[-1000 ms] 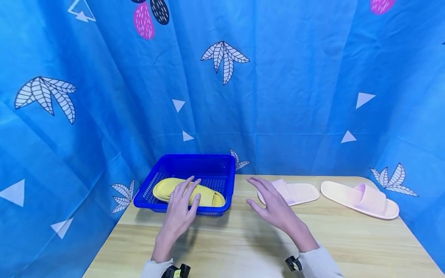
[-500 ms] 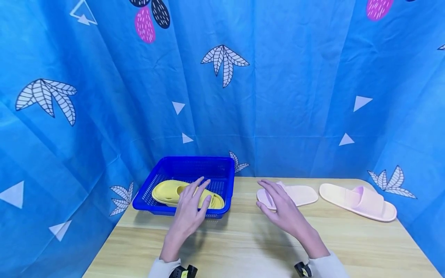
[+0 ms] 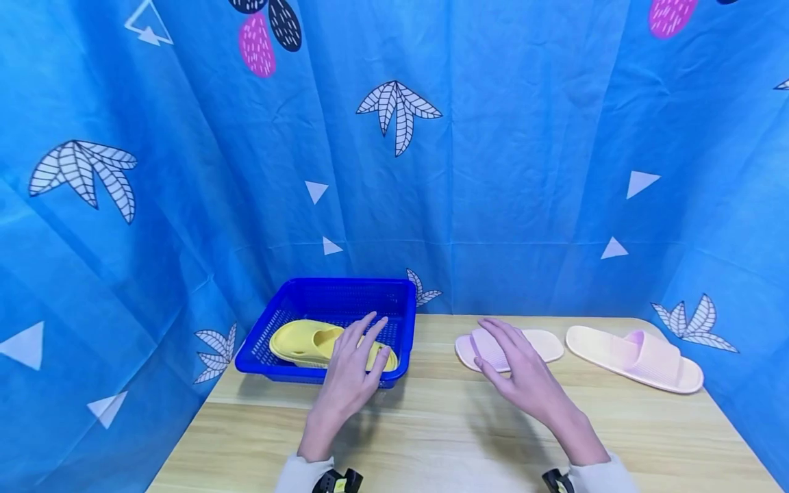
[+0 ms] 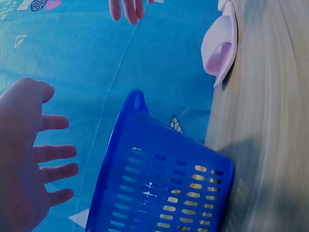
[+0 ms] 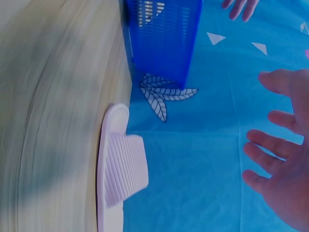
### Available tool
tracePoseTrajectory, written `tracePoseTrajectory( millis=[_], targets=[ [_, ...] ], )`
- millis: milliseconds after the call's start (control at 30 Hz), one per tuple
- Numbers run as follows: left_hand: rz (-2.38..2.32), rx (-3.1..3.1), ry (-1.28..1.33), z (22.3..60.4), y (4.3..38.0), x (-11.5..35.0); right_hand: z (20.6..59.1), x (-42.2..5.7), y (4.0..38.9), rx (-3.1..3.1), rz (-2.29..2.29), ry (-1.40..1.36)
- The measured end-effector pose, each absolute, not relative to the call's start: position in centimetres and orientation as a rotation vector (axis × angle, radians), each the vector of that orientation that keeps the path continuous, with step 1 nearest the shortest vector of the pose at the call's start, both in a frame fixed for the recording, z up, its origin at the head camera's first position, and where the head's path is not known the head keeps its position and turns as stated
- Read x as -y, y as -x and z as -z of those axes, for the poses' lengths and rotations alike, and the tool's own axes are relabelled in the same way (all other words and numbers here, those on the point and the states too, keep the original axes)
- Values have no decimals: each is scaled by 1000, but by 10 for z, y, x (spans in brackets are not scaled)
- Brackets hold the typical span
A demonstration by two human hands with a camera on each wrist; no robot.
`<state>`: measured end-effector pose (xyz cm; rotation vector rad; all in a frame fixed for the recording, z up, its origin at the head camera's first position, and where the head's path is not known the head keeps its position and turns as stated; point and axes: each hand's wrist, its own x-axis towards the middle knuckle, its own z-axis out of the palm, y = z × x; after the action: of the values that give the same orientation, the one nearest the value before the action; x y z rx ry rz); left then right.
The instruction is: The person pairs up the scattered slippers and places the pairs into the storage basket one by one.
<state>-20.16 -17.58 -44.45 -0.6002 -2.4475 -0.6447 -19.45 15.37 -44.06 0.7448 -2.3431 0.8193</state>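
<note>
Counter [image 3: 425,438]: while it is spanning the lower frame, the left hand [image 3: 354,373] and right hand [image 3: 524,376] are drifting rightward.
Blue basket [image 3: 345,291]: sitting lower centre-left, holding the yellow slipper [image 3: 305,339].
Pink slippers [image 3: 644,358]: lying lower right.
Grip: hovering spread, pinching nothing, so apparently no slipper is being carried.

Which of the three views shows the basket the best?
The head view: it looks into the basket, where the yellow slipper lies, though the left hand is partly in front. Both wrist views show mainly its outer side, cut off by the picture's edge.
</note>
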Motion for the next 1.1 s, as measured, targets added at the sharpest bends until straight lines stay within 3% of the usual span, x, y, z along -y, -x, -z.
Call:
tracePoseTrajectory(
  millis=[1100],
  targets=[
    [673,2429,721,444,214,117,444,-203,187,2357,-721,-617]
  ],
)
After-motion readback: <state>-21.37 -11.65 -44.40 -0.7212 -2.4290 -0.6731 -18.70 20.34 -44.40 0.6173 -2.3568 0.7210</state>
